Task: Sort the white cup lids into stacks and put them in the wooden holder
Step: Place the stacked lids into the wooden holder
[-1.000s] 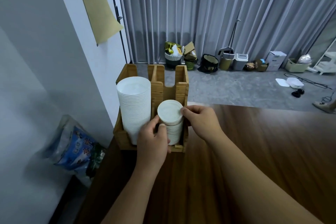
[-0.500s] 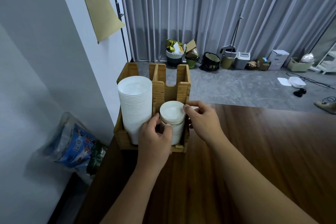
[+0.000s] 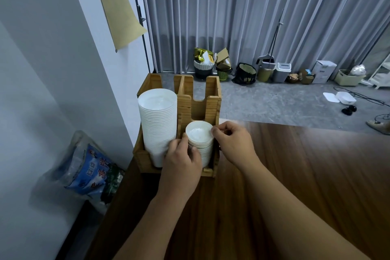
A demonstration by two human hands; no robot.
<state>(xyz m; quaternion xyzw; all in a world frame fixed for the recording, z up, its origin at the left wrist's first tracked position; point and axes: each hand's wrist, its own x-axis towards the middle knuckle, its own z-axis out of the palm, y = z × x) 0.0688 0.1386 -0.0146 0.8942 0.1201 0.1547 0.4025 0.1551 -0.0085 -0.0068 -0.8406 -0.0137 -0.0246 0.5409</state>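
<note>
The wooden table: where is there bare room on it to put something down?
The wooden table lies bare to the right of the right hand and forearm, out to its far edge. It is crowded at the far left corner, where the wooden holder, its tall lid stack, the short lid stack and the left hand bunch together.

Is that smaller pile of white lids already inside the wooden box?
Inside: the small lid stack stands in the wooden holder's front right compartment, both hands touching its sides.

two lid stacks (image 3: pixel 199 143), one wooden holder (image 3: pixel 213 110), two hands (image 3: pixel 182 158)
</note>
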